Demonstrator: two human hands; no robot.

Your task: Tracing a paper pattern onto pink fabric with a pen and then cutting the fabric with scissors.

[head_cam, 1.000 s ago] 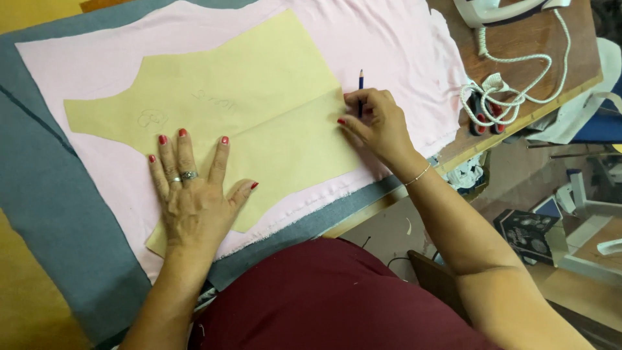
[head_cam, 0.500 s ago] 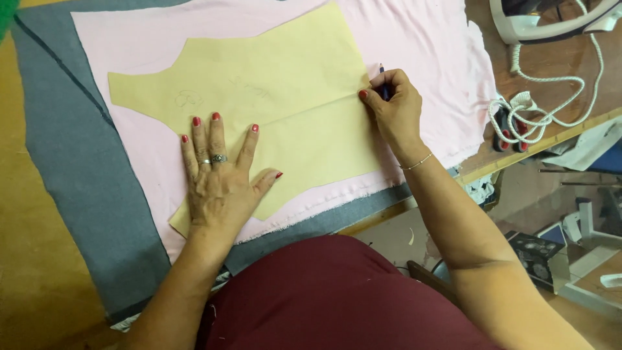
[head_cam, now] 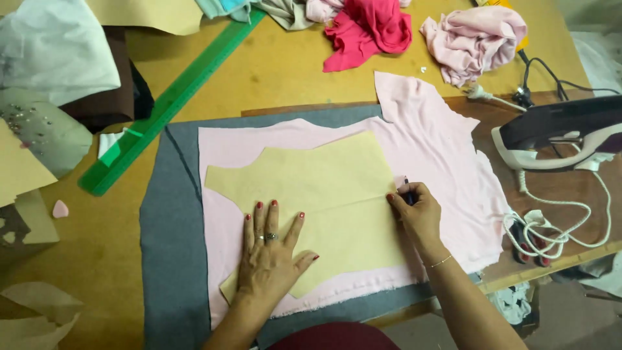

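A cream paper pattern piece (head_cam: 324, 188) lies flat on pale pink fabric (head_cam: 440, 155), which rests on a grey cloth (head_cam: 168, 240). My left hand (head_cam: 269, 253) is spread palm down on the lower part of the pattern, fingers apart, a ring on one finger. At the pattern's right edge my right hand (head_cam: 414, 210) is closed around a small dark pen or marker (head_cam: 406, 185), its tip on the pink fabric beside the paper.
A clothes iron (head_cam: 557, 133) with a coiled white cord (head_cam: 551, 227) sits at the right. A long green ruler (head_cam: 162, 110) lies diagonally at upper left. Crumpled red (head_cam: 369, 29) and pink (head_cam: 476, 39) fabric lie at the back. Paper scraps sit at the left edge.
The view has tilted up and pulled back, showing the far part of the table. My right hand has shifted slightly along the pattern's right edge. My left hand stays pressed on the pattern.
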